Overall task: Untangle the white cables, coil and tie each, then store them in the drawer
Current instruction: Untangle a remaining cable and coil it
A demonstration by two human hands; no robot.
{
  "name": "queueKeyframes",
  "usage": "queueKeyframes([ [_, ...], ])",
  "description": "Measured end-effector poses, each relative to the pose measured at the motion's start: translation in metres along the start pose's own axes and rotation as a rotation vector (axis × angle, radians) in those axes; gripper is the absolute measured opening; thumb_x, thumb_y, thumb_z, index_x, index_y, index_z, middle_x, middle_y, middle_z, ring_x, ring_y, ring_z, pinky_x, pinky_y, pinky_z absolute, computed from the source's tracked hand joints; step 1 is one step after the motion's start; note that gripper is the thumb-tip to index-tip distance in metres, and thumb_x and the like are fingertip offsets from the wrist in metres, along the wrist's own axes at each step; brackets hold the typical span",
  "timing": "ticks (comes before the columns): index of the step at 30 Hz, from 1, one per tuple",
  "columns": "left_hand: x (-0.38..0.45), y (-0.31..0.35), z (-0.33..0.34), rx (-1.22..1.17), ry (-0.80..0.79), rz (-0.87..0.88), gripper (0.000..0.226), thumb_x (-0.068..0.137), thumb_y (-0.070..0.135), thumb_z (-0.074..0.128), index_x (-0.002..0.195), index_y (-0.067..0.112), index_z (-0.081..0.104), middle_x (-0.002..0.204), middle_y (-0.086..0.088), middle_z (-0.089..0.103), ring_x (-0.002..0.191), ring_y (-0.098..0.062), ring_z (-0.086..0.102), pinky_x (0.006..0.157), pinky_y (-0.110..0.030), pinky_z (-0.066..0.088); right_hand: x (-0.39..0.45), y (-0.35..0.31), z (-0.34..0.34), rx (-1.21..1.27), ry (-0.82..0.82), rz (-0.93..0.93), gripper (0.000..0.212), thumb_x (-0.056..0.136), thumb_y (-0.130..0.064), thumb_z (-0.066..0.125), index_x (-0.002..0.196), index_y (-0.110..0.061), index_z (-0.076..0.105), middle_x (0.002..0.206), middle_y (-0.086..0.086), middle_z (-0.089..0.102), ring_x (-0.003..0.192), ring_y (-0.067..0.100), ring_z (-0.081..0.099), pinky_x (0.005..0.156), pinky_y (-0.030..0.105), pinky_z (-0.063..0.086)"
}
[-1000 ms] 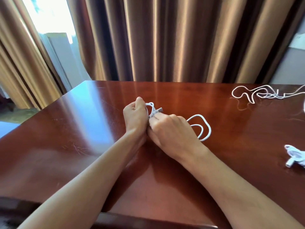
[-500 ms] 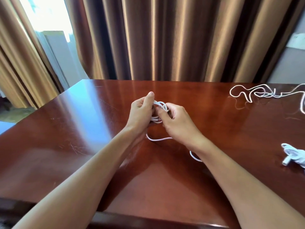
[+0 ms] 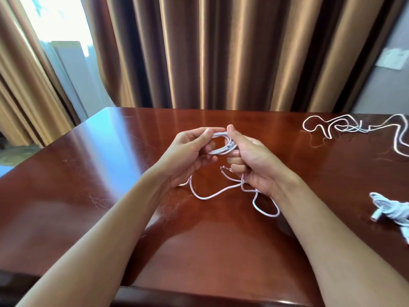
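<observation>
Mid-coiling: left hand (image 3: 188, 149) and right hand (image 3: 250, 160) both pinching a small coil of thin white cable (image 3: 221, 145) above the glossy red-brown table (image 3: 88, 173), tail trailing. Far right, loose white cable (image 3: 354, 127) untouched; near right, bundled white cable (image 3: 391, 209). Drawer unseen.

White cable (image 3: 218, 144) in hands; white loose cable (image 3: 354, 129) far right; white bundled cable (image 3: 391, 212) at right edge; glossy reddish-brown table (image 3: 110, 178); bronze-brown striped-sheen curtains (image 3: 221, 52); grey wall (image 3: 387, 89), white wall plate (image 3: 392, 59)

three white cables: one (image 3: 221, 149) at center, one (image 3: 354, 128) at two o'clock, one (image 3: 391, 210) at four o'clock; two hands.
</observation>
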State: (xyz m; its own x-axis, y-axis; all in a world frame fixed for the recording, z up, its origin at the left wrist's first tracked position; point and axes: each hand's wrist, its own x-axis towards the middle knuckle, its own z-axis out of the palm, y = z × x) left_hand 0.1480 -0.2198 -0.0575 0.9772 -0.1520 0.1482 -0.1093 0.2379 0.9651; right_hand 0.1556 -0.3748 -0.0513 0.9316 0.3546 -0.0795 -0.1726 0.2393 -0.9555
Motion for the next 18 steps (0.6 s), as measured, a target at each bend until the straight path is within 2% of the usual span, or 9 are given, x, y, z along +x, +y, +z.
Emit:
queueKeyframes([
  [4, 0.000, -0.007, 0.000, 0.116, 0.013, 0.063, 0.029, 0.104, 0.010, 0.046, 0.125, -0.001, 0.064, 0.077, -0.005, 0.055, 0.064, -0.012, 0.050, 0.059, -0.019, 0.051, 0.002, -0.001, -0.002, 0.016, 0.059, -0.024, 0.026, 0.106, -0.027, 0.052, 0.082, -0.017, 0.055, 0.051, -0.009, 0.029, 0.038, 0.000, 0.021, 0.032, 0.013, 0.018],
  [6, 0.000, -0.012, -0.001, 0.323, 0.065, 0.164, 0.027, 0.103, 0.007, 0.049, 0.124, 0.002, 0.065, 0.074, 0.001, 0.060, 0.058, -0.011, 0.051, 0.056, -0.020, 0.050, 0.003, 0.000, -0.002, 0.004, 0.088, -0.056, 0.029, 0.105, -0.024, 0.052, 0.078, -0.017, 0.051, 0.048, -0.010, 0.029, 0.036, 0.000, 0.020, 0.031, 0.014, 0.018],
  [8, 0.001, -0.018, -0.002, 0.633, 0.108, 0.308, 0.028, 0.103, 0.013, 0.052, 0.128, 0.009, 0.065, 0.070, 0.010, 0.061, 0.055, -0.008, 0.055, 0.058, -0.026, 0.054, 0.004, 0.001, -0.004, 0.011, 0.109, -0.069, 0.029, 0.105, -0.023, 0.052, 0.077, -0.017, 0.050, 0.048, -0.009, 0.029, 0.035, 0.000, 0.020, 0.030, 0.014, 0.018],
  [10, 0.001, -0.022, -0.003, 0.858, 0.073, 0.438, 0.039, 0.101, 0.026, 0.055, 0.137, 0.012, 0.059, 0.088, 0.008, 0.062, 0.066, -0.006, 0.061, 0.069, -0.030, 0.056, 0.004, 0.000, -0.006, 0.018, 0.118, -0.066, 0.028, 0.105, -0.021, 0.052, 0.078, -0.016, 0.051, 0.047, -0.009, 0.030, 0.035, 0.000, 0.021, 0.030, 0.014, 0.018],
  [12, 0.002, -0.025, -0.006, 0.968, -0.021, 0.505, 0.060, 0.095, 0.037, 0.058, 0.146, 0.009, 0.048, 0.110, 0.003, 0.058, 0.083, -0.001, 0.059, 0.079, -0.020, 0.050, 0.003, 0.000, -0.006, -0.002, 0.091, -0.057, 0.024, 0.105, -0.020, 0.051, 0.083, -0.013, 0.057, 0.046, -0.009, 0.034, 0.033, 0.000, 0.023, 0.030, 0.014, 0.017],
  [13, 0.002, -0.026, -0.007, 1.014, -0.063, 0.529, 0.065, 0.093, 0.039, 0.058, 0.149, 0.008, 0.043, 0.114, 0.001, 0.056, 0.086, 0.002, 0.055, 0.081, -0.014, 0.045, 0.002, 0.000, -0.006, -0.018, 0.066, -0.050, 0.023, 0.105, -0.020, 0.050, 0.088, -0.010, 0.061, 0.046, -0.008, 0.037, 0.033, 0.000, 0.025, 0.030, 0.013, 0.017],
  [15, 0.002, -0.026, -0.007, 1.091, -0.095, 0.568, 0.063, 0.095, 0.038, 0.055, 0.148, 0.005, 0.041, 0.107, -0.003, 0.050, 0.083, -0.002, 0.048, 0.080, -0.012, 0.039, 0.002, 0.001, -0.005, -0.036, 0.023, -0.042, 0.021, 0.105, -0.021, 0.051, 0.097, -0.007, 0.064, 0.049, -0.004, 0.040, 0.033, 0.000, 0.027, 0.030, 0.013, 0.017],
  [18, 0.002, -0.024, -0.007, 1.120, -0.083, 0.605, 0.055, 0.103, 0.044, 0.043, 0.141, 0.005, 0.047, 0.100, -0.004, 0.045, 0.086, -0.012, 0.048, 0.082, -0.020, 0.041, 0.004, 0.004, -0.003, -0.036, 0.021, -0.062, 0.021, 0.105, -0.022, 0.053, 0.097, -0.007, 0.065, 0.054, -0.001, 0.037, 0.035, 0.001, 0.023, 0.030, 0.013, 0.019],
])
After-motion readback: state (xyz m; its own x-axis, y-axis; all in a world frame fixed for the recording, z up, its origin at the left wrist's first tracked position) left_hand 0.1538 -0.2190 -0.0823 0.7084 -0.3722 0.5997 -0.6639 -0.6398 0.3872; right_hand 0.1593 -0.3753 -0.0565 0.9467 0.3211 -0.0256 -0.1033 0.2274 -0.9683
